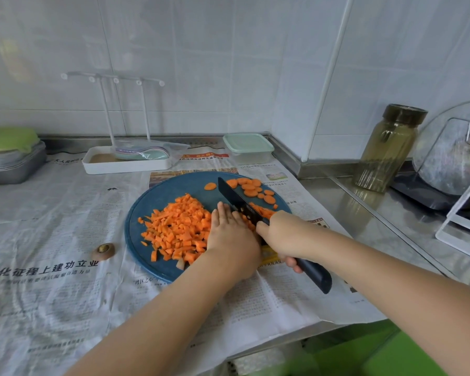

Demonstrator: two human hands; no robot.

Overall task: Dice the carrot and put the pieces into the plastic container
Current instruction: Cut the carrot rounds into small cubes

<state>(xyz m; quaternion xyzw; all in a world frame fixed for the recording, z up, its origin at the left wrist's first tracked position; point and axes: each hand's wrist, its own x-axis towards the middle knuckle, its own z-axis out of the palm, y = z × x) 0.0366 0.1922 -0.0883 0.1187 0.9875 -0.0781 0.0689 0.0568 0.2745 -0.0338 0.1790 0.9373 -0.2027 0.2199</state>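
A round blue cutting board [160, 194] lies on newspaper. On its left half is a heap of diced carrot [178, 226]. Several round carrot slices [251, 189] lie at its far right. My right hand [288, 237] grips the dark handle of a black knife [236, 198], whose blade rests on the board over carrot strips. My left hand [229, 234] lies flat with straight fingers beside the blade, pressing on carrot pieces that it hides. The plastic container [248, 147], lid on, stands behind the board by the wall.
A cut carrot end [103, 251] lies on the newspaper left of the board. A white rack tray [125, 161] stands at the back, stacked metal trays [11, 164] at far left. A glass jar [388, 147] and a stove guard [456, 158] stand to the right.
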